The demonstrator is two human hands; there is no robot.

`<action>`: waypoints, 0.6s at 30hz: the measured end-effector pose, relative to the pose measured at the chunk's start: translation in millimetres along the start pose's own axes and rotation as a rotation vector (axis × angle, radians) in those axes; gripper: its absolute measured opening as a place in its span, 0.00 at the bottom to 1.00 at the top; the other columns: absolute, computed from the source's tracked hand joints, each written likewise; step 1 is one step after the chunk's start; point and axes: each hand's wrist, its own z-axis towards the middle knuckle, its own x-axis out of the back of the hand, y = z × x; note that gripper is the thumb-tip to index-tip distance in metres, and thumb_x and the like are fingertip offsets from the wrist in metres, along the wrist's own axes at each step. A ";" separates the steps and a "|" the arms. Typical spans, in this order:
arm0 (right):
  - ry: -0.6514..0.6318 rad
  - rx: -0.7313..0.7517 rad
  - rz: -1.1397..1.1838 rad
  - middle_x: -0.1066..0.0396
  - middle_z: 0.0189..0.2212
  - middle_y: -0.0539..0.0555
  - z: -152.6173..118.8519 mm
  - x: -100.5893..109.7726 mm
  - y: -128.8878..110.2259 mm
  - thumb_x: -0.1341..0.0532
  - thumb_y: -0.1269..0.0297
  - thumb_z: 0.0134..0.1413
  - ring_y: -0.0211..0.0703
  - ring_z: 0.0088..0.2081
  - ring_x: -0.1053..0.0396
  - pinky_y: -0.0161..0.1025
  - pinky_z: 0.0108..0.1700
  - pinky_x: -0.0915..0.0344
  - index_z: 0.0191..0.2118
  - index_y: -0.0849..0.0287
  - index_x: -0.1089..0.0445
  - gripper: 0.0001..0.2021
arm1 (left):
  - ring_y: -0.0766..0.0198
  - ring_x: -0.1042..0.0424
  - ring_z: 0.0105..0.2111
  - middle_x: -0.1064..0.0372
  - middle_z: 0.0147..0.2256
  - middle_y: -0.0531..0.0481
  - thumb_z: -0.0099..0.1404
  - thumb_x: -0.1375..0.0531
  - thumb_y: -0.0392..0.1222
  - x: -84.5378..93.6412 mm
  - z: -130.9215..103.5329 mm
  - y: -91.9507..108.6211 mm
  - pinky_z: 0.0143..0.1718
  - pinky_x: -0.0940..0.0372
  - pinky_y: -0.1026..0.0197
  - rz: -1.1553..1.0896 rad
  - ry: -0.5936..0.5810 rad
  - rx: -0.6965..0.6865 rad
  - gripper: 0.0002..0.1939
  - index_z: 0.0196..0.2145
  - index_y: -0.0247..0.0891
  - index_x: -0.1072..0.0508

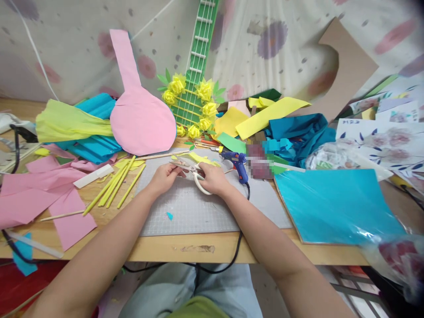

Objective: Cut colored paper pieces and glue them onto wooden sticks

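Observation:
White-handled scissors are in my right hand, its fingers wrapped around the handle loops. The blades point left, with their tips beside my left hand. My left hand's fingers are pinched together near the blades; whatever is between them is too small to make out. Both hands are above a grey cutting mat. A small blue scrap lies on the mat. Just beyond the hands lies a strip of yellow paper.
A blue glue gun lies right of my hands, its cord running over the table edge. Yellow sticks and pink paper are on the left. Behind stand a pink guitar-shaped cutout and a green flowered one. Blue sheets lie right.

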 end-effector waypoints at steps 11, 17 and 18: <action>0.020 0.024 0.004 0.30 0.32 0.53 -1.7 -1.2 3.3 0.48 0.57 0.50 0.39 0.31 0.36 0.34 0.28 0.53 0.32 0.59 0.37 0.11 | 0.69 0.34 0.22 0.30 0.25 0.48 0.58 0.47 0.50 4.1 0.8 8.1 0.27 0.37 0.65 -0.057 -0.123 -0.014 0.16 0.24 0.35 0.28; 0.014 0.003 -0.020 0.29 0.29 0.52 -1.1 -2.4 4.3 0.47 0.54 0.50 0.39 0.29 0.36 0.35 0.28 0.53 0.31 0.58 0.35 0.12 | 0.70 0.36 0.19 0.29 0.25 0.47 0.56 0.46 0.53 3.5 0.7 5.9 0.25 0.38 0.65 -0.126 -0.117 0.053 0.18 0.25 0.34 0.29; 0.009 -0.004 -0.025 0.29 0.29 0.52 -0.9 -2.4 4.0 0.47 0.54 0.50 0.39 0.29 0.36 0.35 0.28 0.53 0.30 0.58 0.35 0.12 | 0.70 0.36 0.19 0.29 0.25 0.47 0.56 0.46 0.53 3.3 0.9 5.1 0.25 0.38 0.65 -0.136 -0.115 0.064 0.18 0.25 0.34 0.29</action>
